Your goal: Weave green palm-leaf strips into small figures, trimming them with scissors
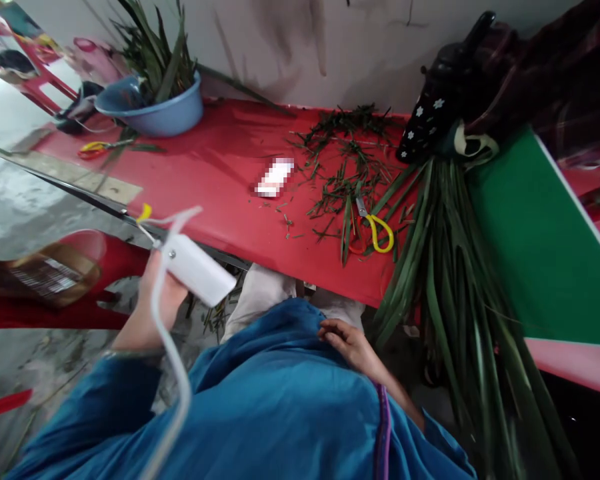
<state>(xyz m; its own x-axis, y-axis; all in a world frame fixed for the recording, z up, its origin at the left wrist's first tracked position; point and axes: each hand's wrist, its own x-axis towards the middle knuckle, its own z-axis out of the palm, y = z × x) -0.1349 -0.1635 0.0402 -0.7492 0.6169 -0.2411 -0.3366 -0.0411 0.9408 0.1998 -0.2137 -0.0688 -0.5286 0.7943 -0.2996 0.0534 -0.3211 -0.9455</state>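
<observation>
White device (203, 270) sits in your left hand (163, 293), in front of the red table (230, 187)'s near edge. You close that hand around its end; most fingertips are hidden underneath, probably because the grip supports it from below. A pale cable (156, 303) loops past your wrist, perhaps kept outside the grip to hang freely. Your right hand (347, 341) rests on your blue garment (290, 393), fingers loosely bent, gripping nothing visible, likely just parked. Scissors (377, 233) lie among leaf scraps (337, 193), presumably within easy reach, and long leaves (443, 267) drape over the table edge, seemingly too long to lie flat.
</observation>
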